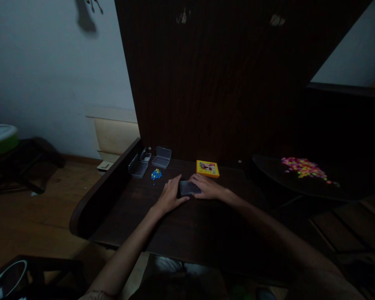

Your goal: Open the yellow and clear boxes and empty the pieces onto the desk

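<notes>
A small clear plastic box (186,188) lies on the dark wooden desk between my hands. My left hand (171,195) is at its left side, with the thumb along the near edge and the fingers pointing away from me. From the right, my right hand (206,187) grips the box, its fingers over the far right part and its thumb near the front. Whether the lid is closed is hard to see in the dim light. Just behind my right hand lies a yellow box (207,168) with a printed picture. Small blue and yellow pieces (156,174) are heaped left of my left hand.
Open clear plastic cases, one at the left (138,169), one behind (161,158) and a smaller one (145,157), stand near the desk's raised side rail (103,189). Pink and yellow bits (304,167) lie on a dark surface at right. A tall dark panel (206,83) backs the desk.
</notes>
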`<action>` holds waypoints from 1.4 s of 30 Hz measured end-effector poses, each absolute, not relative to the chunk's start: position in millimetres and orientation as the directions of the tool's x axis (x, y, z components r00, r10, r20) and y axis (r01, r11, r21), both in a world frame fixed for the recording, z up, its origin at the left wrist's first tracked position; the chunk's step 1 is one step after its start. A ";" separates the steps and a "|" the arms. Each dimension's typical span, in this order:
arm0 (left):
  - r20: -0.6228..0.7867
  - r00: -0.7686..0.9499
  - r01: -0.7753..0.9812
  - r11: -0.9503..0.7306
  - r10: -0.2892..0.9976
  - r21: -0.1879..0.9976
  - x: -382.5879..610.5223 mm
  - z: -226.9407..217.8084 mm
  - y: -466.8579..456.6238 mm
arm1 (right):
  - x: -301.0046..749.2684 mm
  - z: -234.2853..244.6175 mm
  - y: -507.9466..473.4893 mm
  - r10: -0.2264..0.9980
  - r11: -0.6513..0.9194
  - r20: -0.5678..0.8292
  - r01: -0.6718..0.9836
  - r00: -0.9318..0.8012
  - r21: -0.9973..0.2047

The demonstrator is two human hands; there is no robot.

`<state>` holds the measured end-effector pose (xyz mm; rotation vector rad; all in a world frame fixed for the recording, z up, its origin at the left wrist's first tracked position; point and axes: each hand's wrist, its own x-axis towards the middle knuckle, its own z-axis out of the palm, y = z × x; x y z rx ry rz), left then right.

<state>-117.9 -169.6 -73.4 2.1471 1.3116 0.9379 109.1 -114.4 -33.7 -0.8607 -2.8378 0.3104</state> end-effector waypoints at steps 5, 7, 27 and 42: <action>0.248 0.351 0.552 -0.414 0.903 0.723 -118.8 -88.0 -162.7 | 97.1 -33.1 -122.1 0.517 0.851 0.098 0.497 -0.851 -0.169; 0.258 0.343 0.505 -0.409 0.903 0.760 -119.4 -91.6 -159.9 | 94.4 -34.7 -123.1 0.502 0.864 0.100 0.491 -0.859 -0.114; 0.272 0.310 0.266 -0.358 0.911 0.895 -119.0 -87.7 -158.1 | 98.8 -67.9 -126.3 0.421 0.904 0.235 0.426 -0.876 -0.035; 0.179 0.220 -0.267 -0.117 0.959 0.957 -145.6 -78.4 -158.5 | 68.4 -23.3 -103.4 0.753 0.646 0.366 0.511 -0.547 -0.567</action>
